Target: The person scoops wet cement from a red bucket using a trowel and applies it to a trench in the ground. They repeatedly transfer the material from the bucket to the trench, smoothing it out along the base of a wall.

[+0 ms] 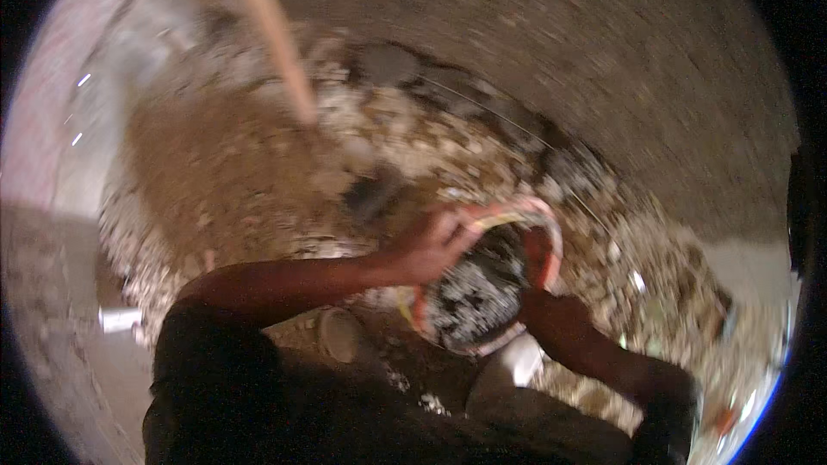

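Note:
An orange-red pan (544,256) holding grey and dark loose material (474,297) is tilted in front of me. My left hand (435,241) is closed on its upper-left rim, blurred by motion. My right hand (541,314) is at the pan's lower-right side; its fingers are in shadow and hidden. Beyond the pan, a wooden handle (276,43) slants down from the top of the view toward the dirt, blurred, with a dark object (370,194) below it that I cannot make out clearly.
Brown soil (215,164) and broken rubble (637,293) cover the ground around my feet. A rough dark wall (603,52) curves along the back and right, with a pale pinkish wall (56,120) at left. A white cylindrical piece (119,319) lies at the lower left.

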The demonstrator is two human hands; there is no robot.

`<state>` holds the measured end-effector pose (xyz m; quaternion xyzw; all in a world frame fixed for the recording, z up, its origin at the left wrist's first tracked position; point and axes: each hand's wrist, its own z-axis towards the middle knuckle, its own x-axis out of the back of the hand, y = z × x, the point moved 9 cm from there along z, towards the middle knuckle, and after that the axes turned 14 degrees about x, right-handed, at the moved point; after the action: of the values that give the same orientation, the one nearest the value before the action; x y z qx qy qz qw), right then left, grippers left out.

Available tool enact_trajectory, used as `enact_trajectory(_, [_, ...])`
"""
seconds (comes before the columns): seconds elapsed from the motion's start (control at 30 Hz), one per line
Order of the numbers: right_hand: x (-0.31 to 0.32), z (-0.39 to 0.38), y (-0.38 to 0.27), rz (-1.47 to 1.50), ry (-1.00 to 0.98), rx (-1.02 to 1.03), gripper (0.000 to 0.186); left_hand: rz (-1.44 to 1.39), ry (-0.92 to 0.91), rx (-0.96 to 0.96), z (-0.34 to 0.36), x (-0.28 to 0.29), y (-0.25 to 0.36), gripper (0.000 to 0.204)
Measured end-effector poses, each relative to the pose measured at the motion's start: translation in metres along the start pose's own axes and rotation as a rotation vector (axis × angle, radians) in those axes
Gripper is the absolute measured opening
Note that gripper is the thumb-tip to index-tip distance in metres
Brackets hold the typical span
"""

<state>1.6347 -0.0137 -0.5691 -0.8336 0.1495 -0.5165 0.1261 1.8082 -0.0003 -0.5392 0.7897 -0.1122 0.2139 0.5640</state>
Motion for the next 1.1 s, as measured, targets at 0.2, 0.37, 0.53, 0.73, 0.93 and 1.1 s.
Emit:
enact_trajectory(0.2, [0.051, -0.022, 0.029, -0.320, 0.111, -0.282, 0.025, 0.120, 0.055, 0.029, -0.017, -0.004, -0.022, 0.034])
enact_trajectory(0.37, [-0.053, -0.014, 0.093, -0.117, -0.088, -0.100, 0.031, 0.108, 0.026, 0.080, 0.007, -0.020, -0.029, 0.035])
enact_trajectory(0.53, [-0.061, -0.009, 0.062, 0.143, -0.093, -0.003, 0.048, 0.115, 0.065, 0.058, -0.004, -0.011, -0.043, 0.032])
enact_trajectory(0.73, [-0.081, -0.010, 0.027, 0.418, -0.001, 0.076, 0.050, -0.084, 0.147, 0.086, -0.002, 0.011, -0.043, 0.040])
enact_trajectory(0.93, [-0.067, -0.013, -0.005, 0.530, -0.082, 0.173, 0.039, -0.327, 0.045, 0.314, 0.023, 0.004, -0.078, 0.032])
enact_trajectory(1.1, [-0.039, -0.012, -0.030, -0.209, -0.175, 0.566, 0.025, -0.244, 0.218, 0.551, 0.009, 0.040, -0.129, 0.055])
